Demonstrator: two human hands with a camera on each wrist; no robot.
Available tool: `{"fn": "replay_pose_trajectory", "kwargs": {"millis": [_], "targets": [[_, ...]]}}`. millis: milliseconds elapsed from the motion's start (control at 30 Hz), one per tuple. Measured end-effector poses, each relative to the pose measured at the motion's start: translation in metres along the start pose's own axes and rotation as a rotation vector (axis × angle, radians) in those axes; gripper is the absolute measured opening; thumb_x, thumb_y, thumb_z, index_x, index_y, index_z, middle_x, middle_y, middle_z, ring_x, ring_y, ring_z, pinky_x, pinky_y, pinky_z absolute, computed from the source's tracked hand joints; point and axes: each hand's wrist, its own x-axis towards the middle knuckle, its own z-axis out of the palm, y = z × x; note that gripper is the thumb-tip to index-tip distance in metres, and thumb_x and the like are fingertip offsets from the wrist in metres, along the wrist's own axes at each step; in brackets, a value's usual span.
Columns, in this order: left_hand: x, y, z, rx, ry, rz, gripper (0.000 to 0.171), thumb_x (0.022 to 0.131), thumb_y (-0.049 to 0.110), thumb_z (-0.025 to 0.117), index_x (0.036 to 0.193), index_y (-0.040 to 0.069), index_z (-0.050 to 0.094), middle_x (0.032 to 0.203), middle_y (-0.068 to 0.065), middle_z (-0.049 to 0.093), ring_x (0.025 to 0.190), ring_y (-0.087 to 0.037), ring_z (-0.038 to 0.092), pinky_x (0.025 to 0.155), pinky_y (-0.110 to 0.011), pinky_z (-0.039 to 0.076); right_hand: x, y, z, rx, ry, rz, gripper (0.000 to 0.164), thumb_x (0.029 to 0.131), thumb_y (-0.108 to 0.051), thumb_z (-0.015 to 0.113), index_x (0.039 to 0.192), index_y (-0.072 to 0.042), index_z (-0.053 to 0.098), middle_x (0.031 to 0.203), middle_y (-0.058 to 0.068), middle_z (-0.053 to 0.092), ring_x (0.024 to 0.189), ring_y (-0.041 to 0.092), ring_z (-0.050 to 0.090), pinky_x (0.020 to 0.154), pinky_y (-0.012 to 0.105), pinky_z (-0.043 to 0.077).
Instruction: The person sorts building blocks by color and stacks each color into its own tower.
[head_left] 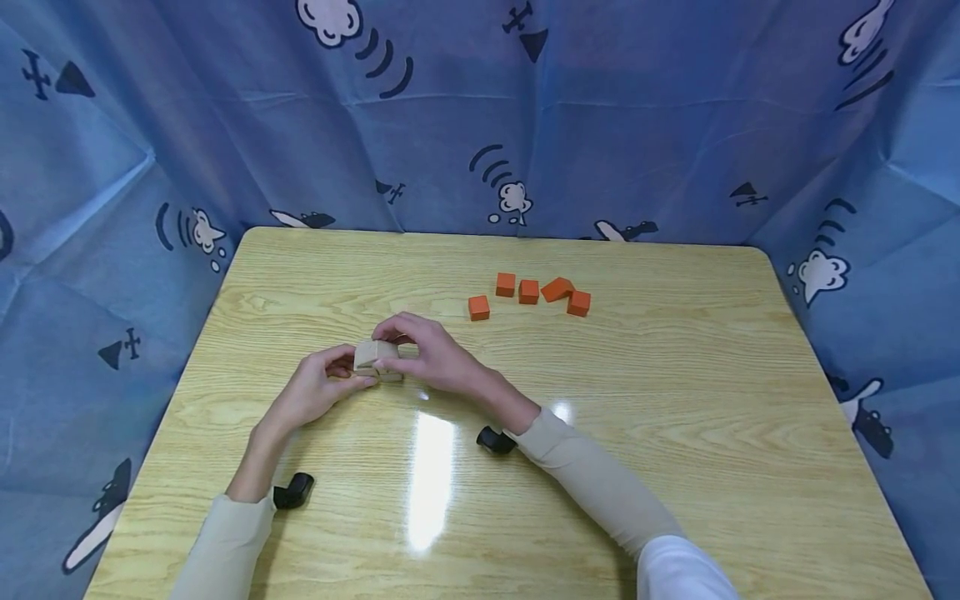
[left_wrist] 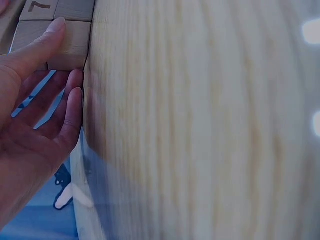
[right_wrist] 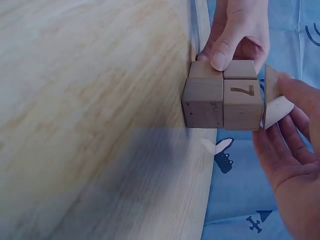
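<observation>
Plain wooden cubes [right_wrist: 203, 102] are stacked two high in a small block on the table, one marked with a 7. My left hand [head_left: 309, 390] holds the stack from the left, its thumb [left_wrist: 52, 35] against the near face and its fingers around the side. Over the upper cubes sit pale sloped wooden blocks [right_wrist: 278, 111], with slanted faces showing. My right hand [head_left: 438, 354] reaches across and pinches these sloped blocks between thumb and fingers, right at the top of the stack. The stack's far side is hidden.
Several orange-red blocks [head_left: 528, 292] lie in a loose row farther back, right of the stack; one is tilted against its neighbour. Black wrist devices show beside both forearms. A blue patterned curtain [head_left: 450, 125] surrounds the wooden table [head_left: 675, 375] at the back and sides.
</observation>
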Motion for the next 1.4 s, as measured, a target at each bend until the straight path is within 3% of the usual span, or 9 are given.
{"fn": "replay_pose_trajectory", "kwargs": {"millis": [267, 533, 800, 1100, 1200, 1400], "targets": [[0.001, 0.002, 0.0, 0.014, -0.002, 0.006, 0.032, 0.092, 0.016, 0.08, 0.12, 0.006, 0.069, 0.112, -0.01, 0.07, 0.099, -0.023, 0.067, 0.085, -0.031, 0.057, -0.001, 0.001, 0.001, -0.063, -0.007, -0.02, 0.033, 0.092, -0.013, 0.08, 0.121, -0.005, 0.066, 0.116, 0.003, 0.066, 0.105, 0.01, 0.062, 0.095, 0.033, 0.054], [0.001, 0.003, 0.0, 0.017, -0.001, 0.006, 0.033, 0.092, 0.017, 0.08, 0.121, 0.006, 0.069, 0.113, -0.01, 0.07, 0.098, -0.023, 0.066, 0.085, -0.031, 0.056, -0.001, 0.001, 0.002, -0.069, -0.007, -0.029, 0.034, 0.093, -0.016, 0.079, 0.123, -0.005, 0.066, 0.115, 0.003, 0.065, 0.103, 0.012, 0.059, 0.094, 0.042, 0.053], [-0.001, 0.005, 0.0, 0.0, -0.022, -0.016, 0.032, 0.092, 0.02, 0.08, 0.121, 0.008, 0.07, 0.114, -0.009, 0.07, 0.102, -0.023, 0.067, 0.085, -0.029, 0.056, -0.001, 0.003, 0.004, -0.073, -0.004, -0.017, 0.037, 0.091, -0.016, 0.081, 0.124, -0.005, 0.066, 0.117, 0.001, 0.066, 0.105, 0.01, 0.06, 0.095, 0.036, 0.053], [0.0, 0.005, 0.0, -0.015, -0.027, -0.039, 0.068, 0.09, 0.028, 0.083, 0.146, 0.005, 0.052, 0.12, -0.014, 0.063, 0.105, -0.028, 0.064, 0.093, -0.042, 0.054, -0.006, 0.004, 0.0, -0.05, 0.012, 0.0, 0.045, 0.097, -0.022, 0.075, 0.133, -0.002, 0.059, 0.132, 0.017, 0.062, 0.121, 0.022, 0.059, 0.105, 0.038, 0.049], [-0.002, 0.008, 0.0, -0.013, -0.009, -0.037, 0.072, 0.089, 0.031, 0.084, 0.148, 0.008, 0.051, 0.131, -0.016, 0.06, 0.109, -0.031, 0.062, 0.095, -0.048, 0.052, -0.009, 0.003, -0.004, -0.042, 0.032, 0.016, 0.04, 0.099, -0.022, 0.072, 0.133, -0.003, 0.06, 0.132, 0.016, 0.063, 0.121, 0.019, 0.058, 0.105, 0.038, 0.049], [-0.007, 0.02, 0.0, -0.016, 0.092, 0.012, 0.069, 0.089, 0.033, 0.083, 0.147, 0.01, 0.053, 0.142, -0.014, 0.056, 0.118, -0.031, 0.057, 0.099, -0.055, 0.049, -0.019, 0.003, -0.013, -0.044, 0.095, 0.037, 0.029, 0.102, -0.019, 0.068, 0.128, -0.006, 0.064, 0.125, 0.012, 0.066, 0.116, 0.015, 0.061, 0.102, 0.033, 0.051]]}}
